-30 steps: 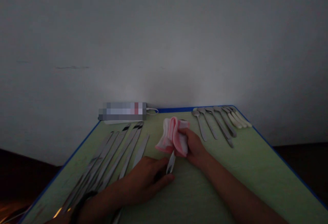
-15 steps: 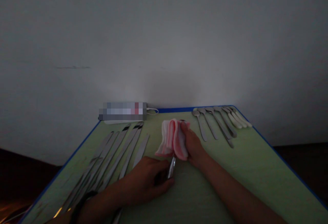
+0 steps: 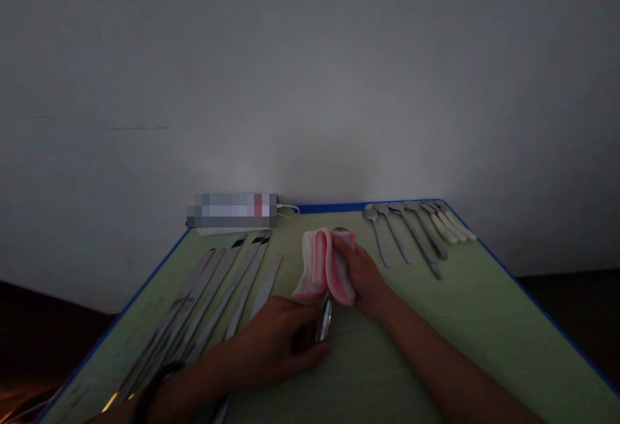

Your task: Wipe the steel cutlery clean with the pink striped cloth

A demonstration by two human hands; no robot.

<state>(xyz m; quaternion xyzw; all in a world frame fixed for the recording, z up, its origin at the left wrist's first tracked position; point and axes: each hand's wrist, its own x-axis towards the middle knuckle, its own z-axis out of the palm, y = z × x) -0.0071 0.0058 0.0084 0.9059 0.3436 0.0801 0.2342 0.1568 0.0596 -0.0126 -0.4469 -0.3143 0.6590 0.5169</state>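
Note:
Over the middle of the table, my left hand (image 3: 283,340) is closed, pinching the shiny metal handle of a spoon (image 3: 325,319) between thumb and fingers. A folded pink-and-white cloth (image 3: 317,265) wraps the spoon's upper part; a rounded metal edge shows just above the cloth. My right hand (image 3: 365,274) grips the cloth from the right side, thumb on top, with the spoon inside the folds. Most of the spoon is hidden by the cloth. Just left of my left hand lies a table knife (image 3: 266,285), its lower end covered by the hand.
Several metal knives (image 3: 227,285) lie in a slanted row on the left, partly under my left forearm. Several spoons (image 3: 394,233) and white-handled utensils (image 3: 445,223) lie at the back right. A blurred-out box-like item (image 3: 232,211) stands at the back left of the blue-edged green table (image 3: 484,307), against a wall.
My right hand and the cloth have shifted very slightly left and down along the spoon. My left hand keeps its hold on the handle almost unmoved.

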